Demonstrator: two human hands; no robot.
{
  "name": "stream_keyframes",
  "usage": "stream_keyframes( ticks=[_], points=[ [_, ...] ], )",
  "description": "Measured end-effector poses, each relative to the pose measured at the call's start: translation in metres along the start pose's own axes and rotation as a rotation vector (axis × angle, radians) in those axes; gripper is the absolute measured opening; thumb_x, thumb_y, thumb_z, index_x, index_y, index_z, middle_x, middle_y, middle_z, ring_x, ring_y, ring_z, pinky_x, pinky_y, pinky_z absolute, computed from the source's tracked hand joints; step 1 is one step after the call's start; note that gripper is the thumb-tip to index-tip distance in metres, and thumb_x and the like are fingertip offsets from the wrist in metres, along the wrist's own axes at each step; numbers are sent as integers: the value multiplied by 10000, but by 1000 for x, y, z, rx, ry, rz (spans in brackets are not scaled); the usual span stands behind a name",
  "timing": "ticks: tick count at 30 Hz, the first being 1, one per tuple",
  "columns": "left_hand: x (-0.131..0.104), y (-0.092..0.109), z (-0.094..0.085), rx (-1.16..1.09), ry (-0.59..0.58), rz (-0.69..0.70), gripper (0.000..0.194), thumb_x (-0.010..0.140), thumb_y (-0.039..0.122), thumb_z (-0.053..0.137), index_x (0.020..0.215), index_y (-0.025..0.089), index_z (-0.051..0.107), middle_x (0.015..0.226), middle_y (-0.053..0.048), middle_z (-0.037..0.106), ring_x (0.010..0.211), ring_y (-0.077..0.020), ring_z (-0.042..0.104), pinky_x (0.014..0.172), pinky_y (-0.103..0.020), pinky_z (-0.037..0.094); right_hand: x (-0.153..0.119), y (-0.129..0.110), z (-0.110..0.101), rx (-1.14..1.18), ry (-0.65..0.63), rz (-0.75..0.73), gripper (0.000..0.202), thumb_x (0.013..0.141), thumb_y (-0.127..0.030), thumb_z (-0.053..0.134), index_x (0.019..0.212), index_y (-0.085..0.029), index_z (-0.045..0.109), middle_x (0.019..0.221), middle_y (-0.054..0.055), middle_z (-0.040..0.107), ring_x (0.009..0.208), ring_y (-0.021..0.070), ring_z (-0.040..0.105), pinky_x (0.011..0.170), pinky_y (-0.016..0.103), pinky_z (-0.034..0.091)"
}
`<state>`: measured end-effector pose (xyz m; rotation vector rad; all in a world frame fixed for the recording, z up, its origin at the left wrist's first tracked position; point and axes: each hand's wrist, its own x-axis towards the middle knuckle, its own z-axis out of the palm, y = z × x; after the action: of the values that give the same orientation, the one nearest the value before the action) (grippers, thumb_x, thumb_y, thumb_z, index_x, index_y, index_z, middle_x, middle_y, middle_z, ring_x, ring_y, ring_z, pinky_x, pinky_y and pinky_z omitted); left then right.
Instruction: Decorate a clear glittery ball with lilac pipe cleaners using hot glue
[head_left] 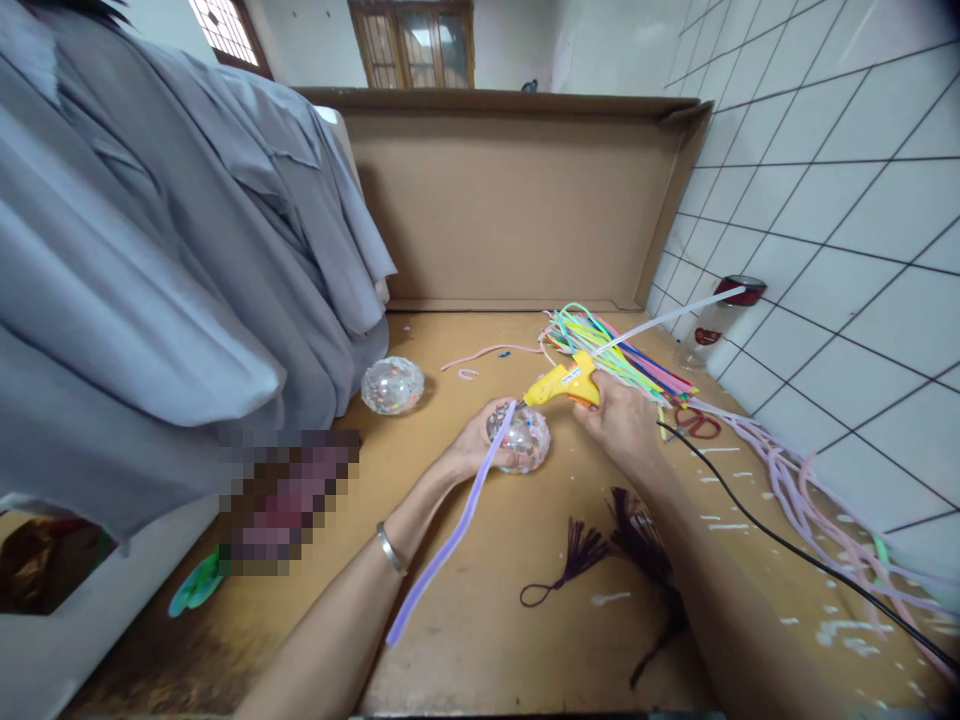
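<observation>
My left hand point(480, 440) is wrapped around a clear ball point(529, 440) with a bumpy, colour-flecked surface. A lavender pipe cleaner point(450, 545) has its upper end at the ball and trails down toward me past my left forearm. My right hand point(626, 415) grips a yellow glue gun point(562, 382), its nozzle pointing left at the top of the ball beside the pipe cleaner's end. A long whitish glue stick point(667, 318) sticks out of the gun's back. Whether the nozzle touches the ball I cannot tell.
A second clear ball point(393, 386) stands left. Behind my right hand lie bundled pipe cleaners point(600, 345), with red-handled scissors point(697, 424) and a black cord point(757, 508) nearby. Dark tassels point(583, 545) lie in front. Grey cloth point(247, 230) hangs left; a tiled wall point(825, 250) bounds the right.
</observation>
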<state>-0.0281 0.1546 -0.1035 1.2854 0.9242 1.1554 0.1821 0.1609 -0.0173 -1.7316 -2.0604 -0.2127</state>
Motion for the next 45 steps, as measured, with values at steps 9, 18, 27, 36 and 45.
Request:
stream_keyframes(
  ticks=[9,18,27,36,45],
  points=[
    [-2,10,4,78,30,-6,937,350,272,929,1183,185,508,1145,-95,638,1045,-269,614,964,-398,457,0,-2,-3,-3,-33,27,249,820,-319,586,999,-164,664,795,86,705,692,218,586,564,283,217],
    [-4,8,2,97,44,-20,947,411,313,931,1244,186,499,1195,-101,614,1055,-254,606,996,-416,444,0,0,-1,0,-27,30,236,821,-315,580,985,-166,659,807,85,716,710,223,607,560,279,212],
    [0,3,1,100,42,2,952,374,251,922,1222,161,498,1153,-108,639,1045,-270,625,972,-414,475,0,0,3,1,-46,39,241,821,-332,569,973,-168,657,816,87,718,725,228,614,565,279,206],
    [-4,8,3,107,49,-16,930,405,261,918,1234,172,506,1193,-102,620,1055,-250,614,1007,-414,447,2,0,4,10,-68,34,261,815,-334,559,988,-169,664,835,89,715,734,225,605,573,281,229],
    [-1,4,2,64,47,-24,967,363,257,935,1223,171,503,1148,-103,646,1015,-256,639,929,-384,496,3,1,7,17,-73,52,265,810,-352,548,971,-172,658,839,88,714,759,229,611,576,278,240]
  ],
)
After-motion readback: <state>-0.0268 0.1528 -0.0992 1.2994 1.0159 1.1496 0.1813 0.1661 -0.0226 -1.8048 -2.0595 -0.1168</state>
